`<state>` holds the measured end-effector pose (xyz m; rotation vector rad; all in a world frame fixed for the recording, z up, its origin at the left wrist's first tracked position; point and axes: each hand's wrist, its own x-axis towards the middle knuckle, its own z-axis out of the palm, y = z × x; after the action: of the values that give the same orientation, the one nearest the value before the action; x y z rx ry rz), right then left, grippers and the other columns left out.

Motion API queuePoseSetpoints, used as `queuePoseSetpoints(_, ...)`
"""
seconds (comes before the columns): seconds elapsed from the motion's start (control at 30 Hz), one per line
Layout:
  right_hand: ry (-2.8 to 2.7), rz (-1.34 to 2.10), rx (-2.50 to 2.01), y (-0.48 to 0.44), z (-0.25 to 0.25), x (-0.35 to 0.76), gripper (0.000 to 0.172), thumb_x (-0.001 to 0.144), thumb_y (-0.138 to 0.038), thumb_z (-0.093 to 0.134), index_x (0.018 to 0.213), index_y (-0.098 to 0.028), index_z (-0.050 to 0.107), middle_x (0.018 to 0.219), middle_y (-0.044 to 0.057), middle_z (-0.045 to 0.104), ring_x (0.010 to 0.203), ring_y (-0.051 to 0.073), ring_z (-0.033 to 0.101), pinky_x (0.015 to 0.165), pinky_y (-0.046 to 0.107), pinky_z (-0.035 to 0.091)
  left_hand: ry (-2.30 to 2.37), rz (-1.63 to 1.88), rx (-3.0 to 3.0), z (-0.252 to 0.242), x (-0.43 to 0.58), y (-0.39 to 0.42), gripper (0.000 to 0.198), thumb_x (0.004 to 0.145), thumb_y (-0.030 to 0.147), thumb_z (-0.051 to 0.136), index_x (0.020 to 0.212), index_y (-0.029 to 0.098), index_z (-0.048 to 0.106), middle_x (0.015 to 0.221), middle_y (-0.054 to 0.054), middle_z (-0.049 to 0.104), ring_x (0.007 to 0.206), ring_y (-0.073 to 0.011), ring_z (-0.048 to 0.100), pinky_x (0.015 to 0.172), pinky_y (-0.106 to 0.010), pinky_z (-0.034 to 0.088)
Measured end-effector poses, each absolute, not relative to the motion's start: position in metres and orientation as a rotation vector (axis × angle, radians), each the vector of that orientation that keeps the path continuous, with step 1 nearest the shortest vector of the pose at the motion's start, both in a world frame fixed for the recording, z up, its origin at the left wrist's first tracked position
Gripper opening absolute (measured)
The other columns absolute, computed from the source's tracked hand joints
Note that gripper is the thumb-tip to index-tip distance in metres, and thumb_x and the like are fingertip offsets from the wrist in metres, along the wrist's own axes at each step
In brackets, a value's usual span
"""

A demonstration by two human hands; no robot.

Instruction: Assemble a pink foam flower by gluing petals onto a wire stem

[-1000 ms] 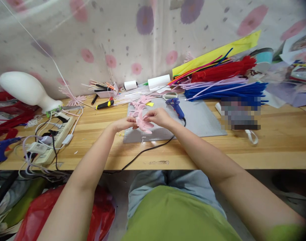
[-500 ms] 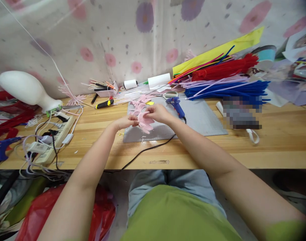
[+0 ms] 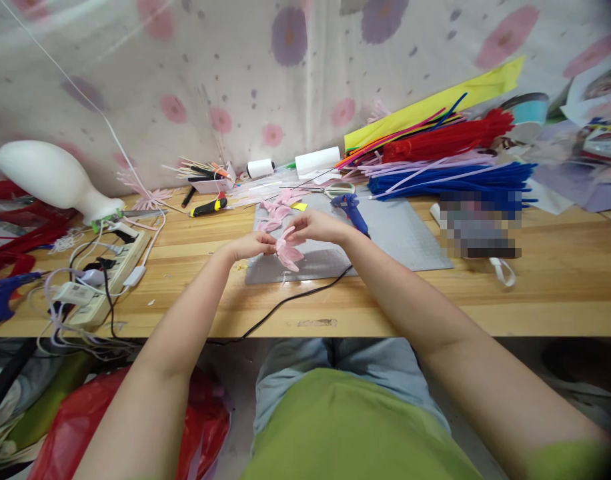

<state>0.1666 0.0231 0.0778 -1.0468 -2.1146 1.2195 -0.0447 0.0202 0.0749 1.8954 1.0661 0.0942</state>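
Observation:
Both hands meet over the front left of a grey mat (image 3: 395, 237) on the wooden table. My left hand (image 3: 253, 245) pinches the left side of a pink pipe-cleaner flower (image 3: 288, 253), fingers closed. My right hand (image 3: 315, 227) grips the same flower from above and to the right, fingers curled on its petals. More pink petal pieces (image 3: 278, 207) lie on the mat just behind the hands. A blue glue gun (image 3: 350, 208) rests on the mat to the right of my right hand, its black cord (image 3: 285, 303) running toward the table's front edge.
Bundles of red, blue and lilac pipe cleaners (image 3: 450, 163) pile up at the back right. A white lamp (image 3: 55, 179) and a power strip (image 3: 110, 273) with tangled cables sit at the left. A black-and-yellow cutter (image 3: 208, 207), scissors (image 3: 335, 189) and thread spools (image 3: 260, 168) lie at the back.
Both hands stayed over the mat's front left. The pink flower was turned and drawn in between the fingers, showing fewer spread petals now.

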Motion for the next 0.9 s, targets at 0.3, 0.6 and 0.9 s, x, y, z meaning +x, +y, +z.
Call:
queuePoseSetpoints(0.3,-2.075,1.121,-1.094,0.023,0.073,0.166,0.025,0.066,-0.025,0.066,0.088,-0.013,0.071,0.085,0.003,0.07,0.079,0.015,0.061,0.068,0.024,0.044,1.143,0.073,1.944,0.076,-0.046,0.017,0.025,0.069,0.04,0.052,0.069,0.015,0.055,0.064,0.001,0.049,0.065,-0.0123,0.043,0.064,-0.026,0.035)
queuePoseSetpoints(0.6,-2.131,1.041,-0.986,0.022,0.078,0.157,0.028,0.068,-0.008,0.055,0.088,-0.015,0.074,0.082,0.001,0.07,0.077,0.012,0.06,0.069,0.021,0.042,1.252,0.036,1.981,0.081,-0.04,0.014,0.031,0.073,0.042,0.048,0.081,0.015,0.061,0.074,0.0,0.056,0.073,-0.015,0.047,0.071,-0.027,0.038)
queuePoseSetpoints(0.9,-2.159,0.705,-1.254,0.017,0.081,0.156,0.017,0.072,-0.018,0.058,0.077,-0.014,0.073,0.067,0.0,0.067,0.07,0.012,0.056,0.059,0.021,0.033,1.303,0.109,2.056,0.076,-0.04,0.017,0.033,0.079,0.042,0.044,0.085,0.015,0.063,0.089,-0.004,0.063,0.086,-0.0183,0.053,0.082,-0.03,0.04)
